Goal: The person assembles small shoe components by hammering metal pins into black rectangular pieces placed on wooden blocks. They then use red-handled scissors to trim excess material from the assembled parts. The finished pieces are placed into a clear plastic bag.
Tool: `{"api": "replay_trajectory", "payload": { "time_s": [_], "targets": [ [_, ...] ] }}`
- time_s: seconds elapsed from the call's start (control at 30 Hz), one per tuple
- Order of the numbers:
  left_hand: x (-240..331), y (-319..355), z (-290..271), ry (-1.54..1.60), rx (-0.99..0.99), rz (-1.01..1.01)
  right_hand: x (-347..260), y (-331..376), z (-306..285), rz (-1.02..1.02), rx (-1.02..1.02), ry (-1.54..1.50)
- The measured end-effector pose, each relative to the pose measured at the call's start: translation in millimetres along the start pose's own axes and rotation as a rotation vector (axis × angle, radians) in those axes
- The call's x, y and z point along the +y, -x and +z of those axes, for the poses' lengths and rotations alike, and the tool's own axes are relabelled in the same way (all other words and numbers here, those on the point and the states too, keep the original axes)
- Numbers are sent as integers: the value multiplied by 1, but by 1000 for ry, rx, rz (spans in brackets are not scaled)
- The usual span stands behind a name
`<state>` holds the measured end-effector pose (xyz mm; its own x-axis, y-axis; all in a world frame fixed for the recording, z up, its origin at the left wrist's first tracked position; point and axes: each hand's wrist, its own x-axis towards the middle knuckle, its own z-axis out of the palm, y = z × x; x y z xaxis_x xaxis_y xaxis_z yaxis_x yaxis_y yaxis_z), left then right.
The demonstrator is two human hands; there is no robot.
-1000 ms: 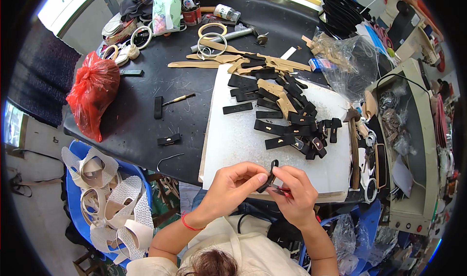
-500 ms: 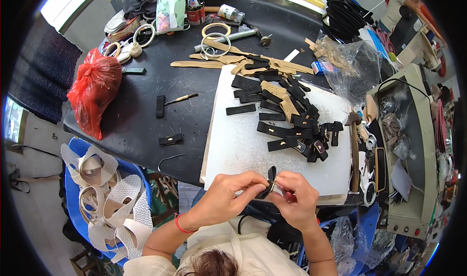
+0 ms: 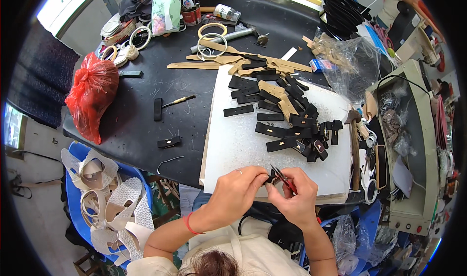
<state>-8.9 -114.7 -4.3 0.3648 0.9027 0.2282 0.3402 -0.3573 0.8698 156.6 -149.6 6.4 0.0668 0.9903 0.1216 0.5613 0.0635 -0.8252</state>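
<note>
In front of the white board's near edge, my left hand (image 3: pixel 234 193) is closed in a pinch on a black strap (image 3: pixel 269 179), mostly hidden by the fingers. My right hand (image 3: pixel 297 198) grips a small red-handled cutting or pinching tool (image 3: pixel 279 173); its dark pointed tips rise beside the strap. Whether they are scissors or pliers cannot be made out. Beyond both hands, the white board (image 3: pixel 228 149) carries a heap of short black straps (image 3: pixel 272 129) with small gold-coloured metal fittings. A few tan straps (image 3: pixel 275 92) lie among them.
A hammer (image 3: pixel 355 144) lies along the board's right edge. On the black table, a thin awl-like tool (image 3: pixel 179 101) touches one black strap piece. A red plastic bag (image 3: pixel 92 96) stands left, above a blue basket (image 3: pixel 80 212) of pale shoe uppers. Tape rolls (image 3: pixel 212 46) lie farther back.
My right hand has turned the red-handled tool so that its pointed tips now show beside the strap. The strap's upright loop has dropped lower, nearer my left fingers.
</note>
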Motion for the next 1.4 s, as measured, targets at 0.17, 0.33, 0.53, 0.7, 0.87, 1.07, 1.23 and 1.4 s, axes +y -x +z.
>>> {"api": "replay_trajectory", "payload": {
  "time_s": [0.17, 0.33, 0.53, 0.7, 0.87, 1.07, 1.23, 1.4],
  "targets": [
    [-7, 4, 12, -331, 91, 152, 6, -1, 11, -10, 91, 48],
    [-20, -1, -15, -378, 168, 57, 11, -5, -16, 245, 60, -225],
    [-34, -32, -41, -509, 254, 138, 26, -2, -11, 309, 58, -270],
    [-65, -77, -44, -509, 186, 203, 13, -5, -14, 220, 24, -275],
    [-48, -56, -41, -93, 196, -107, 4, -10, -15, 117, -63, -286],
    [2, -18, -31, 430, -96, -396, -2, -25, -8, -249, -123, -205],
    [9, -15, -30, 460, -132, -364, 4, -19, -11, -197, -71, -229],
    [12, -13, -34, 322, -142, -263, -1, -18, -11, -220, -49, -146]
  ]
}}
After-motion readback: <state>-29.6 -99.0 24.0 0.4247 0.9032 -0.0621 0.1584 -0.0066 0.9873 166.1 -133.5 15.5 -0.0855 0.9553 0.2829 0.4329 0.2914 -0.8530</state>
